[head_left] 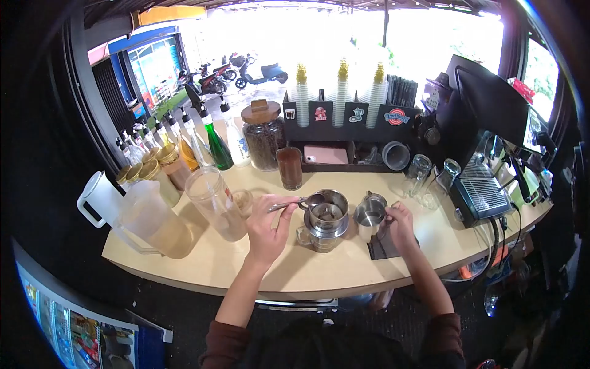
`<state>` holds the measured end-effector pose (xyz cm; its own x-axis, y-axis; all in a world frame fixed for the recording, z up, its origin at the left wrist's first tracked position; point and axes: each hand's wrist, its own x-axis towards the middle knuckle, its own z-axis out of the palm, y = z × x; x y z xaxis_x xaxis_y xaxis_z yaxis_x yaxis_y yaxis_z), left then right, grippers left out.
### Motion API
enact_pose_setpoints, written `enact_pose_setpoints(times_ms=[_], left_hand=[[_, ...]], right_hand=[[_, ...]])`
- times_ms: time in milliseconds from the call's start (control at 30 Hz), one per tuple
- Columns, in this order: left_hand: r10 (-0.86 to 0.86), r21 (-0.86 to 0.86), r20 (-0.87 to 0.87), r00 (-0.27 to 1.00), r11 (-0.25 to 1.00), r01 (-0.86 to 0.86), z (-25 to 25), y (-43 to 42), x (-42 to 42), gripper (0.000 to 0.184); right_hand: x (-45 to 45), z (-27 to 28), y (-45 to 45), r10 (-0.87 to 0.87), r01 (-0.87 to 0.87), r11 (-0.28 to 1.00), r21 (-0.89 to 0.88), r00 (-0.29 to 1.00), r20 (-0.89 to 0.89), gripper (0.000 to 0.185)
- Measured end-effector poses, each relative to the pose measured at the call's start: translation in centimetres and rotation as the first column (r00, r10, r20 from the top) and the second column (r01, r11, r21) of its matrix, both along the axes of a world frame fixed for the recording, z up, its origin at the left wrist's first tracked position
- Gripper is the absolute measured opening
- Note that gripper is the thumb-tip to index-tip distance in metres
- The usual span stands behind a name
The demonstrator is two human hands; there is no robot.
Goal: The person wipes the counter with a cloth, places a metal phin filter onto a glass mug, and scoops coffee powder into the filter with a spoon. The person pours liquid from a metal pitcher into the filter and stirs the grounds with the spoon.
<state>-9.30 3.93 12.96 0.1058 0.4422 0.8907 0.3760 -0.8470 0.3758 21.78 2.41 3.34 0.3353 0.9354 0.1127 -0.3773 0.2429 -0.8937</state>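
Note:
A spoon [286,205] is pinched between the fingers of my left hand [268,224]. Its bowl reaches the left rim of a metal drip coffee filter [335,226]. Dark, wet-looking contents show inside the filter, which sits on a glass mug [321,243]. To the right, my right hand [401,226] grips a small metal pitcher [370,216] by its handle side. The pitcher is beside the filter, apart from it; whether its base rests on anything, I cannot tell. A dark flat item [396,246] lies beneath my right hand.
Plastic jugs [147,218] and a tall clear container [215,206] stand left. Behind are a glass of brown drink [289,169], a coffee bean jar [264,141], syrup bottles [216,144] and a black cup organizer [344,115]. Glasses [418,174] and an espresso machine [482,187] stand right.

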Motion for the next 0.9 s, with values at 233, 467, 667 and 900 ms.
enact_pose_setpoints(times_ms=[233, 467, 667, 900], left_hand=[[-0.010, 0.020, -0.072, 0.997, 1.000, 0.011, 0.0, -0.1, 0.8, 0.011], [0.003, 0.110, -0.281, 0.960, 0.994, 0.029, 0.1, -0.3, 2.4, 0.021], [0.009, 0.173, -0.481, 0.877, 0.981, 0.085, -0.5, -0.7, 4.0, 0.021], [-0.123, -0.336, -0.118, 0.985, 0.939, 0.077, -1.2, 0.9, 3.5, 0.072]], right_hand=[[0.9, -3.1, -0.1, 0.060, -0.058, 0.997, 0.042, 0.997, -0.041, 0.013], [-3.8, 7.7, -3.3, -0.172, -0.071, 0.964, 0.256, 0.569, 0.804, 0.036], [-9.3, 11.8, -3.6, -0.380, -0.484, 0.733, 0.479, 0.294, 0.877, 0.036], [-8.5, 11.8, -3.0, -0.351, -0.414, 0.795, 0.442, 0.280, 0.893, 0.019]])
